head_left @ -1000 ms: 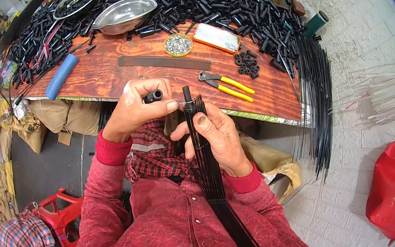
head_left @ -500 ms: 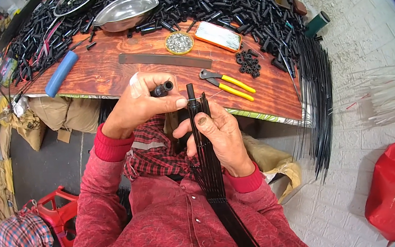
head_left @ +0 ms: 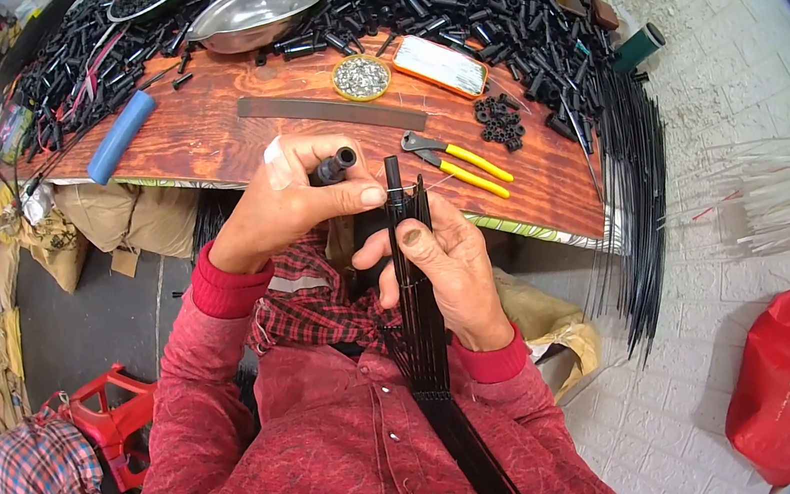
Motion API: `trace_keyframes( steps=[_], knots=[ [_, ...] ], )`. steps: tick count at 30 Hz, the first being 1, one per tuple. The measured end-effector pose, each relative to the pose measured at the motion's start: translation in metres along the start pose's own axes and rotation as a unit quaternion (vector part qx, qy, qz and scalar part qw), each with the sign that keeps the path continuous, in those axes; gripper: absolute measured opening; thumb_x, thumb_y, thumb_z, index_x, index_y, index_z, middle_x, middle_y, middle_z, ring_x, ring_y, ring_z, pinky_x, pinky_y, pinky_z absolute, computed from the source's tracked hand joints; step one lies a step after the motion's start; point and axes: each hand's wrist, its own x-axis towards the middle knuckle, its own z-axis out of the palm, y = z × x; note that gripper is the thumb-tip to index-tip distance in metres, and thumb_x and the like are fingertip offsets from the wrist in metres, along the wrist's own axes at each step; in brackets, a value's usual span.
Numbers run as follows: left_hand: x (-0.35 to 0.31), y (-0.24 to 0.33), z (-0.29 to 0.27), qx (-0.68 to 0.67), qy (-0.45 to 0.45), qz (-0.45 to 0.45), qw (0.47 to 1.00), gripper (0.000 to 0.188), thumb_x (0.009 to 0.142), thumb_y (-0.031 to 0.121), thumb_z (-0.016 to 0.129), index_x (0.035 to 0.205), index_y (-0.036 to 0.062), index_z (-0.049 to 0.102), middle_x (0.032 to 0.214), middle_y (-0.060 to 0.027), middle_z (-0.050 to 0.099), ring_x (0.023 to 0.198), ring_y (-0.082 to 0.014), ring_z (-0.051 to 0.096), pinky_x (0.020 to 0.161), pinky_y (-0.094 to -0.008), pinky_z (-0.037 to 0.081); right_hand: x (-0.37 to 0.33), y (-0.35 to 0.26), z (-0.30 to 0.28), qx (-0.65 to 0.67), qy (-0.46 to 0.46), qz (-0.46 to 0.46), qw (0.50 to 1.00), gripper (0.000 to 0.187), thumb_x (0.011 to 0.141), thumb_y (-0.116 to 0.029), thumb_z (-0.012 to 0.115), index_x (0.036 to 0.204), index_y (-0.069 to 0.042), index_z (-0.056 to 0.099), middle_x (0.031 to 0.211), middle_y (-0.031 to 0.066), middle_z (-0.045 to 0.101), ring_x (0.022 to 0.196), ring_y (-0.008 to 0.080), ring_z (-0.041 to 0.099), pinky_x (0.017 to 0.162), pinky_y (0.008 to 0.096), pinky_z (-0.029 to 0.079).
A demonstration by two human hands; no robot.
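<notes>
My left hand (head_left: 292, 196) is closed round a short black tube (head_left: 333, 167) with a hollow end. Its thumb tip, with tape on a finger behind, rests against the upper end of a bundle of thin black ribs (head_left: 426, 344). A thicker black rod (head_left: 392, 170) sticks up from that bundle. Round the top, by my left thumb, a thin light strand runs off to the right. My right hand (head_left: 454, 269) grips the bundle lower down, thumb in front and fingers partly hidden behind. Below, the ribs hang over my jacket to the lower edge.
On the wooden table (head_left: 200, 153) lie yellow-handled cutters (head_left: 459, 165), a flat brown bar (head_left: 331, 112), a dish of small metal bits (head_left: 361, 78), a white-filled tray (head_left: 440, 67) and a blue roll (head_left: 121, 137). Piled black tubes (head_left: 442, 3) and a metal bowl (head_left: 253, 14) stand behind.
Both hands and the top of the rib bundle have shifted slightly to the right in the picture. Each hand keeps its hold.
</notes>
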Motion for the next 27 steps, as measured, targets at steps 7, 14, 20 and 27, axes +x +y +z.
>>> trace_keyframes(
  steps=[7,14,20,27],
  knots=[
    [-0.004,-0.007,0.0,-0.146,-0.017,-0.095,0.985,0.022,0.088,0.021,0.08,0.088,0.0032,0.067,0.088,0.0,0.063,0.079,-0.0067,0.055,0.069,-0.0242,0.044,0.002,0.004,-0.001,0.025,0.011,0.004,1.0,0.039,0.106,-0.03,0.055,0.133,-0.002,0.054,0.093,0.0181,0.072,0.058,0.0142,0.064,0.055,0.0232,0.052],
    [-0.002,-0.02,-0.016,-0.25,0.0,-0.074,0.965,0.038,0.104,0.027,0.057,0.131,-0.0004,0.055,0.104,-0.0038,0.062,0.088,-0.0142,0.058,0.08,-0.0284,0.048,0.003,0.008,-0.001,0.027,0.017,0.013,0.999,0.041,0.106,-0.03,0.056,0.135,-0.001,0.054,0.093,0.0184,0.072,0.057,0.0142,0.064,0.055,0.0234,0.051],
    [0.016,-0.021,-0.013,-0.515,-0.052,-0.041,0.855,0.031,0.111,0.025,0.041,0.132,0.005,0.052,0.144,-0.0274,0.051,0.132,-0.0418,0.053,0.109,-0.0486,0.047,0.005,0.01,0.003,0.025,0.001,0.03,0.999,0.041,0.106,-0.03,0.056,0.135,0.0,0.053,0.092,0.0179,0.072,0.057,0.014,0.064,0.055,0.0222,0.051],
    [0.021,-0.015,0.002,-0.509,-0.078,-0.034,0.856,0.029,0.111,0.029,0.037,0.13,0.0118,0.05,0.151,-0.0307,0.043,0.139,-0.0429,0.047,0.114,-0.0489,0.043,0.01,0.014,0.003,0.031,-0.009,0.046,0.998,0.042,0.106,-0.03,0.056,0.135,0.0,0.053,0.092,0.0175,0.072,0.057,0.0137,0.064,0.055,0.0218,0.051]
  ],
)
